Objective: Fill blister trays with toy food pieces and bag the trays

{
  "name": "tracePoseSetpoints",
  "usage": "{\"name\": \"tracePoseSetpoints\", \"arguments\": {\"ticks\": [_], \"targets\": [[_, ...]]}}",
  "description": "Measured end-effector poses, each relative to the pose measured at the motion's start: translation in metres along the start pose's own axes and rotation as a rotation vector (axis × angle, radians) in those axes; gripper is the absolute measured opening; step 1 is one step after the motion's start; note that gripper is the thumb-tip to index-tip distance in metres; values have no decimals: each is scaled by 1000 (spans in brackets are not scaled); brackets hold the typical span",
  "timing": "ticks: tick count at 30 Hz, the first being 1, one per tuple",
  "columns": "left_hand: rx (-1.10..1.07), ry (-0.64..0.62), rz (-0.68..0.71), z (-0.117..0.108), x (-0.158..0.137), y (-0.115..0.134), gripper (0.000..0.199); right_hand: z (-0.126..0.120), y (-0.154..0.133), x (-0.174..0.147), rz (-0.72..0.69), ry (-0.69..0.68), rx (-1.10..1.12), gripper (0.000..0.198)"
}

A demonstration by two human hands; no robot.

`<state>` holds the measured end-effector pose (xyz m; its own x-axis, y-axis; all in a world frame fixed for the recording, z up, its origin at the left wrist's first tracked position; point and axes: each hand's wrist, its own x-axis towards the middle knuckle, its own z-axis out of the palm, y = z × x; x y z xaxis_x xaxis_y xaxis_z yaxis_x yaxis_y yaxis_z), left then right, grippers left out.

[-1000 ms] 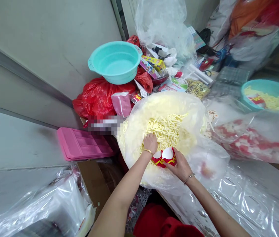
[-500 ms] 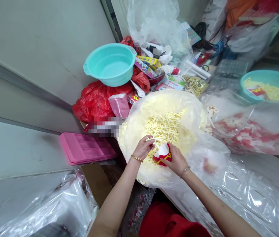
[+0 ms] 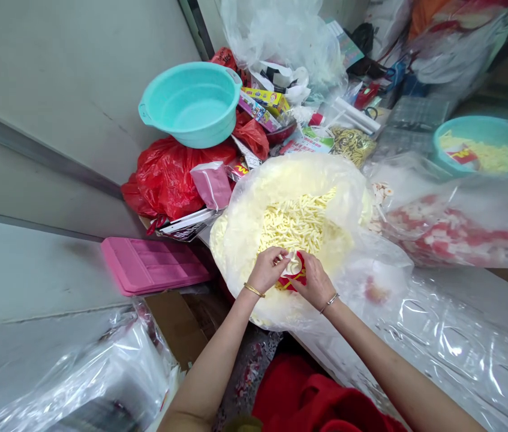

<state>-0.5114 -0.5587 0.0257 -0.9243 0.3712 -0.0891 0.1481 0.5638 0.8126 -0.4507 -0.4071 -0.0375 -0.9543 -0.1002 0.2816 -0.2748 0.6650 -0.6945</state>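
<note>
My right hand (image 3: 316,282) is closed around a small red fry carton (image 3: 297,278) with yellow markings and a white inside. My left hand (image 3: 268,270) is pinched at the carton's mouth, on pale yellow fry-shaped sticks; its fingertips partly hide them. Some sticks show inside the opening. Both hands are over a large translucent plastic bag (image 3: 241,246), rolled open. A heap of loose fry-shaped sticks (image 3: 296,223) lies inside it, just beyond the carton.
Behind the bag, a turquoise basin (image 3: 191,102) rests on red plastic bags (image 3: 173,174). Another turquoise basin (image 3: 505,135) at right holds sticks and a red carton. A pink tray (image 3: 155,267) lies at left. Clear plastic packaging (image 3: 451,342) covers the right side.
My left hand has brought the sticks from above the heap to the carton's mouth. The carton sits closer to my left hand. The view has shifted slightly.
</note>
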Motion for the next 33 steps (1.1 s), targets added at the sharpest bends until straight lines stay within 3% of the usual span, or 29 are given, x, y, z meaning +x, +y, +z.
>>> {"name": "tracePoseSetpoints", "arguments": {"ticks": [3, 7, 9, 12, 14, 16, 18, 21, 24, 29, 33], "targets": [[176, 63, 38, 12, -7, 10, 12, 3, 0, -6, 0, 14, 0, 71], [175, 118, 36, 29, -19, 20, 17, 6, 4, -15, 17, 56, 7, 74], [202, 65, 43, 36, -25, 22, 13, 7, 7, -19, 16, 60, 17, 70], [275, -117, 107, 41, -28, 22, 18, 6, 11, -26, 13, 52, 36, 63], [248, -142, 135, 38, -22, 19, 19, 4, 14, -29, 33, 59, 39, 64], [230, -64, 77, 33, -8, 13, 20, 0, 18, -31, 77, 82, 29, 67], [277, 3, -80, 31, 13, 4, 20, -5, 22, -32, 131, 108, 16, 70], [342, -20, -270, 39, 47, -13, 16, -13, 25, -33, 188, 121, 6, 69], [294, -17, -318, 51, 66, -29, 11, -19, 28, -35, 221, 118, 0, 71], [91, 25, -342, 39, 58, -45, 10, -20, 34, -35, 244, 107, 7, 72], [-144, -6, -349, 18, 41, -38, 16, -13, 33, -24, 234, 86, 23, 71]]}}
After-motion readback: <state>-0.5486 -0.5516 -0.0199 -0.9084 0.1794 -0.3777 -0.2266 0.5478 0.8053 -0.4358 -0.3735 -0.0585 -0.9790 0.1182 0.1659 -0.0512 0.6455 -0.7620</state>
